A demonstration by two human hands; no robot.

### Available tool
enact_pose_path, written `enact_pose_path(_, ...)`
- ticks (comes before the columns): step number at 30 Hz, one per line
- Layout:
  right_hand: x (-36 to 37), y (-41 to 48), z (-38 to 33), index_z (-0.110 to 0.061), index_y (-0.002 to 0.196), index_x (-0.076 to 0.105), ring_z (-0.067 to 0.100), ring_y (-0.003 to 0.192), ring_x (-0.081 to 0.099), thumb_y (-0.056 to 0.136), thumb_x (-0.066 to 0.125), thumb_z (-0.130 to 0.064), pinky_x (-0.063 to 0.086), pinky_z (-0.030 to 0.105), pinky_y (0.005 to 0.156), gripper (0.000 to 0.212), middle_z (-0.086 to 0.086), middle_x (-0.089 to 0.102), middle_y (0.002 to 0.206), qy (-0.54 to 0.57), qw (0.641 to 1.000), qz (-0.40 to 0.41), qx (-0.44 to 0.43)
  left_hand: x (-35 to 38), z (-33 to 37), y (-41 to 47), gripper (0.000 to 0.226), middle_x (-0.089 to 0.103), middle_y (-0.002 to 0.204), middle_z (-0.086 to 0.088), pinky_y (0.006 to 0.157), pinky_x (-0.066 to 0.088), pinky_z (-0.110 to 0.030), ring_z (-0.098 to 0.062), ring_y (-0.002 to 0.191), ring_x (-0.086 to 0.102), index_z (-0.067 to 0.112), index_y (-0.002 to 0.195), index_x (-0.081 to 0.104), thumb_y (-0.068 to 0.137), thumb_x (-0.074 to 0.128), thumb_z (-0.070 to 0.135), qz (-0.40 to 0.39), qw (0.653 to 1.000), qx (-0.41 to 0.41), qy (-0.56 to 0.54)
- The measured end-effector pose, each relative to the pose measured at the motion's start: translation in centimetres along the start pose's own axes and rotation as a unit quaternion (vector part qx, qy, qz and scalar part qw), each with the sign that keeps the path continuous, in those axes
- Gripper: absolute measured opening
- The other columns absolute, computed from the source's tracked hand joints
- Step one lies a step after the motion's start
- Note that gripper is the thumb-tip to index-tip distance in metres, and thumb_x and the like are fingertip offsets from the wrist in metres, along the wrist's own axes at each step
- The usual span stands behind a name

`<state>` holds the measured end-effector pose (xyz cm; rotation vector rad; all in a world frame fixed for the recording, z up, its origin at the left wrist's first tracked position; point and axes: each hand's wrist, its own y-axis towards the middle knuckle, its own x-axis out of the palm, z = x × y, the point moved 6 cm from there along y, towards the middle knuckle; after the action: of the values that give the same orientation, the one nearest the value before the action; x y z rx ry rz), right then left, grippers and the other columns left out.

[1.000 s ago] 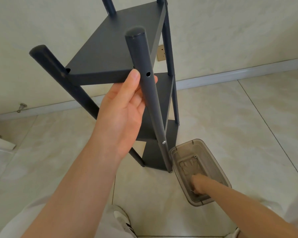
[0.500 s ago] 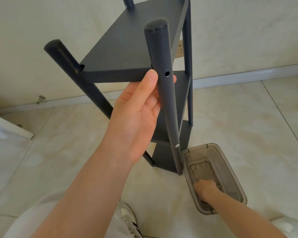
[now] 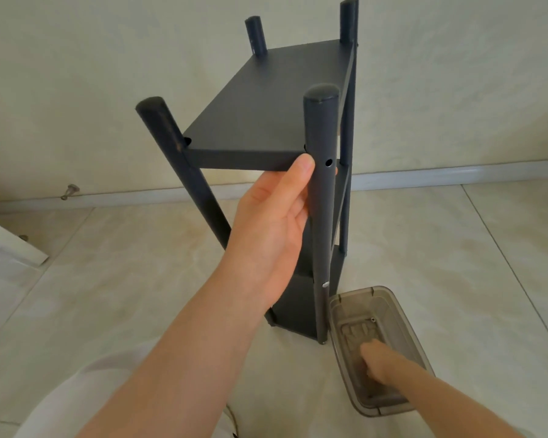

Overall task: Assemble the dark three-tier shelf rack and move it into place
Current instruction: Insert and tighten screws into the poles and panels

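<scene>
The tiled floor [image 3: 456,248] carries the dark shelf rack [image 3: 266,99], which stands upright near the wall with all three tiers seated on its four posts. The left hand [image 3: 269,229] wraps around the near right post [image 3: 321,216] just under the top tier, likely to steady the frame. A clear plastic box [image 3: 402,314] sits just beside the rack's foot. The right hand [image 3: 377,361] reaches into it, probably fishing for hardware, though I cannot tell whether it has pinched anything. An empty screw hole [image 3: 329,162] shows in the gripped post.
</scene>
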<state>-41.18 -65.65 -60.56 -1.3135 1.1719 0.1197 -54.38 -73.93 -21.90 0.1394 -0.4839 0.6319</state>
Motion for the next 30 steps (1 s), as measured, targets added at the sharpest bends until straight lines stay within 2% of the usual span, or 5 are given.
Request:
enact_pose_path(6,-7.9,-3.6,-2.0,-0.013,0.09,0.058,0.018,0.079,0.056,0.096,0.055,-0.01,0.046,0.025,0.075,0.007,0.005,0.058,0.089,-0.058,0.997,0.025,-0.046,-0.1,0.0,-0.1,0.035,0.075,0.115,0.002,0.094,0.052,-0.024,-0.012,0.112,0.069,0.023,0.106,0.068,0.073,0.068,0.035,0.01,1.0,-0.005,-0.012)
enact_pose_path(10,-14.4,-8.7,-4.5,-0.019,0.072,0.054,0.018,0.071,0.057,0.091,0.062,-0.021,0.055,0.031,0.076,0.021,-0.001,0.055,0.072,-0.089,0.988,0.062,-0.106,0.0,0.1,-0.4,0.037,0.076,0.113,0.003,0.09,0.052,-0.023,-0.011,0.109,0.07,0.023,0.107,0.068,0.073,0.068,0.036,0.015,1.0,-0.005,-0.012)
enact_pose_path(15,-21.0,-17.4,-7.9,-0.028,0.086,0.056,0.003,0.077,0.057,0.093,0.064,-0.028,0.04,0.009,0.067,0.01,-0.015,0.056,0.081,-0.001,0.965,0.155,-0.21,-0.1,0.2,-0.3,0.039,0.075,0.114,0.004,0.088,0.054,-0.022,-0.011,0.11,0.07,0.024,0.111,0.067,0.074,0.067,0.037,0.014,1.0,-0.009,-0.011)
enact_pose_path(25,-31.4,-31.3,-9.1,-0.036,0.084,0.065,0.009,0.079,0.064,0.083,0.077,-0.023,0.051,0.017,0.067,0.018,-0.015,0.066,0.081,0.307,0.753,0.503,-0.292,-0.3,0.0,0.0,0.037,0.074,0.115,-0.006,0.086,0.054,-0.023,-0.016,0.109,0.071,0.017,0.108,0.071,0.077,0.069,0.039,0.019,1.0,0.0,-0.01)
enact_pose_path(30,-31.2,-31.4,-8.8,-0.024,0.089,0.068,0.012,0.077,0.061,0.084,0.077,-0.019,0.05,0.02,0.069,0.011,-0.011,0.066,0.082,0.294,0.737,0.539,-0.282,-0.1,-0.1,0.1,0.021,0.077,0.108,-0.004,0.072,0.057,-0.017,-0.015,0.103,0.073,0.024,0.093,0.079,0.078,0.07,0.036,0.018,0.999,0.002,-0.031)
